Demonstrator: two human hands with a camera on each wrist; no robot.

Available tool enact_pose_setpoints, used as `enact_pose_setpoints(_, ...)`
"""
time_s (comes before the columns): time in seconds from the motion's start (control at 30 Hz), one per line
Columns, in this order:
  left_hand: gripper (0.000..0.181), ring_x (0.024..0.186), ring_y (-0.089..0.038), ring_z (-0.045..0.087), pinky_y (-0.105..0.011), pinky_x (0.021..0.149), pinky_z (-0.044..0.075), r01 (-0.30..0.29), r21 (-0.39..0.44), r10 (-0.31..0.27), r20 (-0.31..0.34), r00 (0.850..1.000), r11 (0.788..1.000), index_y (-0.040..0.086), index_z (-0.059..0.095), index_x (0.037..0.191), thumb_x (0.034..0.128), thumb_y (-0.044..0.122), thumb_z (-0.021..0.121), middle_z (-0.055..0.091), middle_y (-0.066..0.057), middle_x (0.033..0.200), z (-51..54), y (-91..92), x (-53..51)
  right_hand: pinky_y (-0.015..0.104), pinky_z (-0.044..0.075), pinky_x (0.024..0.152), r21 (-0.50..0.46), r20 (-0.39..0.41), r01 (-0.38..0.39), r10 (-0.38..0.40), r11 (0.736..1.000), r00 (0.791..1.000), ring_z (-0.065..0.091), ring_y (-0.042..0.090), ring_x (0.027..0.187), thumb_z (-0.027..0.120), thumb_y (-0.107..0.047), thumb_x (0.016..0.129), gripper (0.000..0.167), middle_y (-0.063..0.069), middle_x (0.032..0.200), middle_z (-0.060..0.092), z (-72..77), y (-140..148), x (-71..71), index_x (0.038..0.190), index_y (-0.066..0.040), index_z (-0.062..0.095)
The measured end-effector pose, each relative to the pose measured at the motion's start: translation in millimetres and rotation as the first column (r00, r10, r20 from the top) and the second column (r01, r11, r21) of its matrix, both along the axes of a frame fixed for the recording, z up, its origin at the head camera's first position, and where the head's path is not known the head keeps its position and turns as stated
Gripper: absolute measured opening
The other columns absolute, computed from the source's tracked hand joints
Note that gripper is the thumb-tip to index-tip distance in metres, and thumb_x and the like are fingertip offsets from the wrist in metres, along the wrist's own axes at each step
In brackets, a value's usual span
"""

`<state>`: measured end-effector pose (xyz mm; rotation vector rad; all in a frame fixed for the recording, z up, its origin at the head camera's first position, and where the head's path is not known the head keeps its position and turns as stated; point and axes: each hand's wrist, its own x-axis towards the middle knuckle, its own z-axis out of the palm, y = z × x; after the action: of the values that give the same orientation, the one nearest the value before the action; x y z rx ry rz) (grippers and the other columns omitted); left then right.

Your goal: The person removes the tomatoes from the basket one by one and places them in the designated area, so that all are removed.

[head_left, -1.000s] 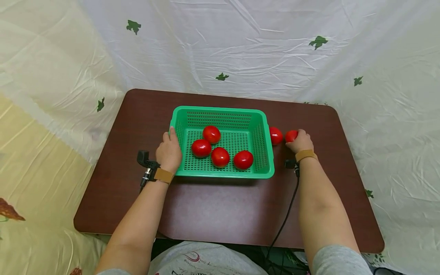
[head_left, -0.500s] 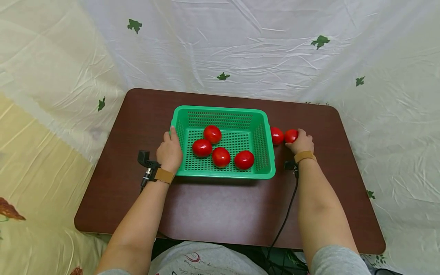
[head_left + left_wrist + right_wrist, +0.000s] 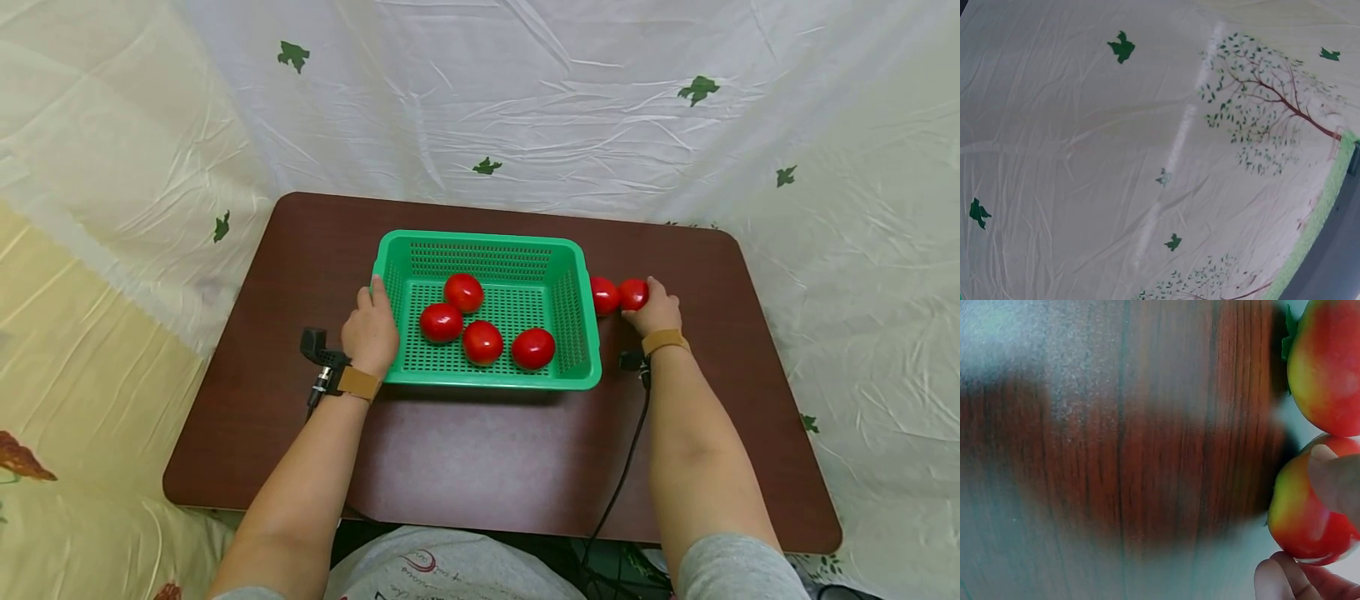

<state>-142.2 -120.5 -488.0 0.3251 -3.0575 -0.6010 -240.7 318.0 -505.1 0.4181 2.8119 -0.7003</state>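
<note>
A green plastic basket holds several red tomatoes, such as this tomato. My left hand rests along the basket's left side with its visible fingers extended; its thumb is hidden and the left wrist view does not show it. Outside the right wall, my right hand holds a tomato between thumb and fingers. In the right wrist view the thumb lies on that tomato, which shows yellow-green on one side. Touching it is another tomato, with green leaves visible, close to the basket wall.
Everything stands on a brown wooden table with rounded corners. A black cable runs from the right wrist camera over the table's front edge. A pale patterned sheet hangs behind and at both sides.
My right hand has shifted slightly left with its tomato, which now sits closer to the neighbouring tomato. The left hand and basket look almost unchanged.
</note>
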Motion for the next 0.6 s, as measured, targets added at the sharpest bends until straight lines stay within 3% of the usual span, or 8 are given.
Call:
enact_pose_setpoints(0.2, 0.066, 0.078, -0.038, 0.058, -0.049, 0.068, 0.053, 0.013, -0.003, -0.012, 0.016, 1.000, 1.000, 0.006, 0.015, 0.161, 0.1024, 0.002, 0.045, 0.039, -0.026, 0.151, 2.5, 0.7, -0.3, 0.069, 0.035, 0.111, 0.003, 0.027, 0.009, -0.009, 1.000, 1.000, 0.038, 0.060, 0.130, 0.066, -0.022, 0.089, 0.093, 0.042, 0.149, 0.029, 2.4, 6, 1.9, 0.160, -0.001, 0.009)
enact_pose_setpoints(0.4, 0.067, 0.081, -0.039, 0.059, -0.049, 0.070, 0.053, 0.010, -0.006, -0.010, 0.032, 0.999, 1.000, 0.007, 0.013, 0.162, 0.1029, 0.002, 0.043, 0.038, -0.026, 0.152, 4.2, -0.2, -0.5, 0.071, 0.032, 0.109, 0.020, 0.062, -0.030, 0.029, 0.999, 0.998, 0.030, 0.060, 0.133, 0.058, -0.027, 0.090, 0.093, 0.040, 0.153, 0.023, 20.1, 5, 1.8, 0.161, -0.003, 0.003)
enact_pose_setpoints(0.6, 0.067, 0.082, -0.040, 0.059, -0.050, 0.070, 0.053, -0.001, 0.011, 0.001, 0.040, 0.999, 1.000, 0.008, 0.012, 0.162, 0.1028, 0.001, 0.043, 0.037, -0.026, 0.153, 3.7, 0.3, 1.3, 0.070, 0.033, 0.109, 0.067, -0.070, -0.043, 0.048, 0.997, 0.996, 0.035, 0.056, 0.133, 0.049, -0.030, 0.094, 0.076, 0.035, 0.153, 0.034, 48.5, -12, -7.2, 0.158, 0.000, 0.022)
